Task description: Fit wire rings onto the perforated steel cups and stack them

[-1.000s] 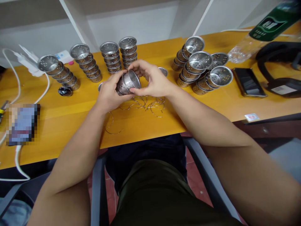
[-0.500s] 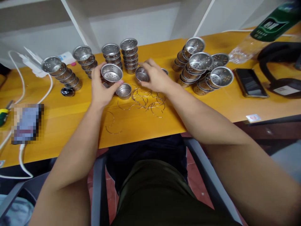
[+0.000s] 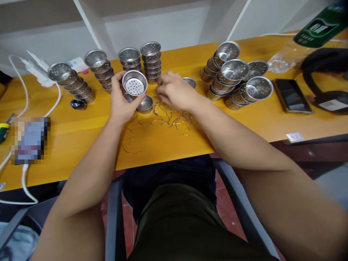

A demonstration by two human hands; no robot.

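Note:
My left hand (image 3: 119, 101) grips a perforated steel strainer cup (image 3: 134, 83), its open mouth tilted up toward me. Just below it a smaller steel cup (image 3: 145, 105) sits on the yellow table (image 3: 67, 134). My right hand (image 3: 175, 92) rests knuckles-up on the table beside a heap of thin wire rings (image 3: 168, 117), fingers curled down at the pile's far edge; what they pinch is hidden. Two loose wire arcs (image 3: 130, 143) lie nearer to me.
Several leaning stacks of strainer cups (image 3: 95, 69) stand at the back left, and more stacks (image 3: 236, 81) at the right. A shallow steel lid (image 3: 189, 82) lies behind my right hand. A phone (image 3: 292, 96), a plastic bottle (image 3: 296, 40), white cables (image 3: 23, 98) and a dark knob (image 3: 77, 104) also lie here.
The hands parted from holding one cup together. My left hand kept the strainer cup and lifted it, mouth up. My right hand went down to the table, touched a small cup, then the wire rings.

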